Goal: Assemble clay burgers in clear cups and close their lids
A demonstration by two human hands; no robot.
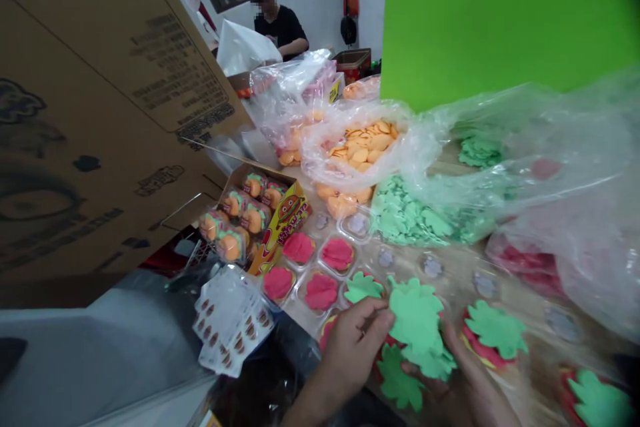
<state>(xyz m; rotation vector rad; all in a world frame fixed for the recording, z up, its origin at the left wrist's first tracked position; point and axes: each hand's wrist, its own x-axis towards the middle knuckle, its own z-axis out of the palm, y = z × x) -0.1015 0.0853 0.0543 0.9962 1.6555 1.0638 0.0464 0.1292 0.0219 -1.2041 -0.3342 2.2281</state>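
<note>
My left hand [355,347] pinches the edge of a stack of green foam leaf cutouts [415,320]. My right hand [445,380] lies partly beneath that stack, and its fingers are mostly hidden. Just below sits a loose green leaf cutout [397,377]. Around my hands stands a clear plastic blister tray [430,267], with pink-red foam pieces [321,291] in several wells. A green leaf cutout [495,329] rests on a red piece at the right. A few other wells hold small grey-white pieces [433,267].
A loose pile of green cutouts [407,217] lies beside a clear bag of orange pieces [360,147]. Packaged burger-shaped toys fill a cardboard box [260,213]. A printed sheet [233,323] lies at the left, below a large cardboard panel [100,113]. A person [280,23] stands beyond.
</note>
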